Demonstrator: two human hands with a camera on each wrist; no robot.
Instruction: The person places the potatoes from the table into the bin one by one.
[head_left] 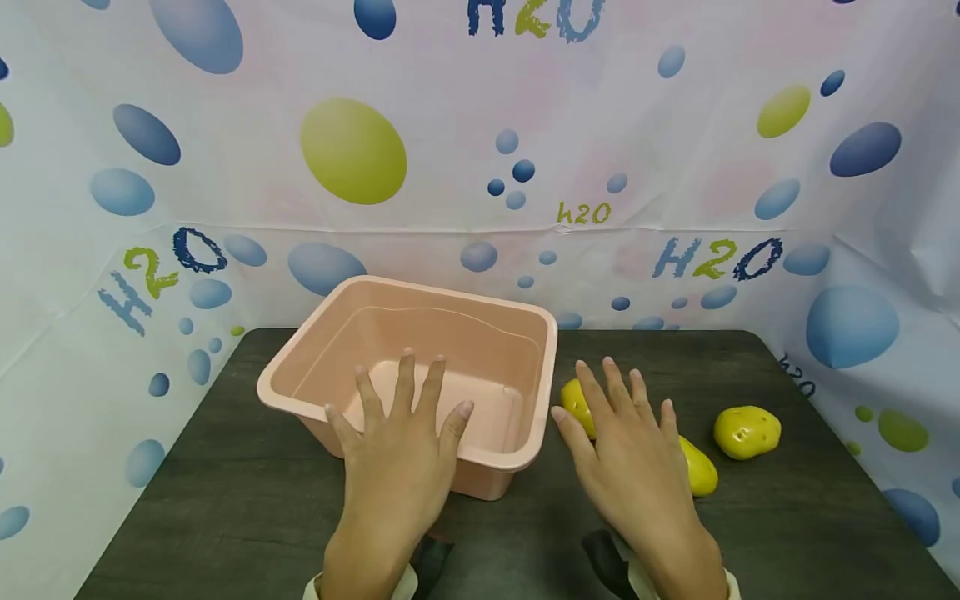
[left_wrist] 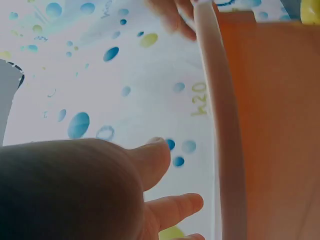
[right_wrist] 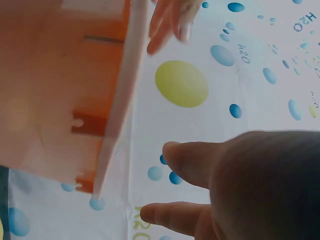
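A pale pink plastic basin (head_left: 457, 333) stands on the table in the head view, with no objects seen inside. My left hand (head_left: 401, 454) is held over its near rim, fingers spread and straight, holding nothing. To the right of the basin, my right hand (head_left: 637, 467) is likewise spread, partly hiding two yellow things: a dimpled one (head_left: 576, 407) and a smooth, longer one (head_left: 699, 468). A third, lumpy yellow, potato-like piece (head_left: 747, 432) lies farther right. In the wrist views, the left thumb (left_wrist: 152, 162) and right thumb (right_wrist: 190, 160) appear apart from the basin wall.
The dark wood-look table (head_left: 217, 483) carries the basin and yellow pieces. Behind and beside it hangs a white curtain (head_left: 450, 92) printed with blue and green ovals and H2O lettering. Dark straps (head_left: 609, 562) show at the wrists.
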